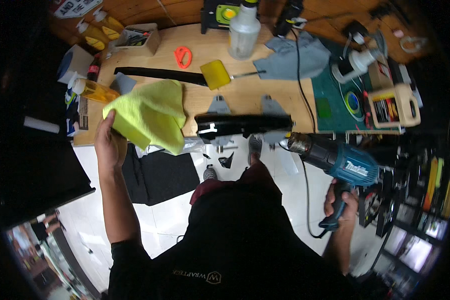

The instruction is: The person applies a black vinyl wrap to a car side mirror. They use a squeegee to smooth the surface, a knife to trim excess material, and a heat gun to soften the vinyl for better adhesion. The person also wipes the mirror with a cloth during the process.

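Note:
My left hand (110, 142) grips the edge of a yellow-green microfibre cloth (152, 112), which drapes over the left front of the workbench. My right hand (346, 206) is wrapped round the handle of a teal and black heat gun (352, 162). Its metal nozzle points left, close to the right end of a glossy black elongated part (255, 125). That part lies across grey brackets (220, 105) at the bench's front edge, with a bright reflection on its left half. Whether the heat gun is running cannot be seen.
On the wooden bench (150, 62) lie a yellow squeegee (215, 75), an orange cutter (183, 57), a black strip (160, 74) and a grey-blue cloth (297, 57). A spray bottle (244, 37) stands behind. The gun's cable hangs beside my right hand; black fabric (160, 172) lies below the bench.

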Action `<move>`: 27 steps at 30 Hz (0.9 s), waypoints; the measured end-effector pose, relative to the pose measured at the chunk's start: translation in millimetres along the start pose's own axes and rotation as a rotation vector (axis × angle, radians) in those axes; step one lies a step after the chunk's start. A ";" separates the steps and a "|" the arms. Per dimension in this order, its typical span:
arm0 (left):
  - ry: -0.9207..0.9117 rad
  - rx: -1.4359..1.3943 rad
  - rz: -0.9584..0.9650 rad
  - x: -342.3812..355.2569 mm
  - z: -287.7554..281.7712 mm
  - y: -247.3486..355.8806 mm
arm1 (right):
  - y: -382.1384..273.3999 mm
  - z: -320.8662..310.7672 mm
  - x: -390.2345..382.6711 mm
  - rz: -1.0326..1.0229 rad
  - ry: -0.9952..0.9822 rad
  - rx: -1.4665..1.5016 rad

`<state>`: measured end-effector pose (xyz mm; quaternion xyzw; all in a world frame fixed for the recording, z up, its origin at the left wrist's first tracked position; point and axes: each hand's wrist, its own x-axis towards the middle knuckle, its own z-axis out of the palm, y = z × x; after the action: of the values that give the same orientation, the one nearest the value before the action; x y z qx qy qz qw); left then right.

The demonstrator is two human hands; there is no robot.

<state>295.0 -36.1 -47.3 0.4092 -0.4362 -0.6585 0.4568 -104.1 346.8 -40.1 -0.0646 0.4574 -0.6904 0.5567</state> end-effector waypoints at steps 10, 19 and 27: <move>-0.784 1.049 0.326 -6.7 131.2 -7.2 | 214.1 -4.3 -41.8 0.130 -0.151 0.725; -0.517 0.792 0.030 55.7 74.4 -13.8 | 221.8 -3.7 -68.3 -0.024 -0.046 0.698; -0.207 0.014 0.014 85.7 43.4 81.0 | 155.1 -8.8 -87.4 -0.167 0.108 0.414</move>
<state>252.9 -125.9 29.8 0.3389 -0.4885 -0.6911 0.4110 33.1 430.1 -117.5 0.0505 0.3280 -0.8158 0.4737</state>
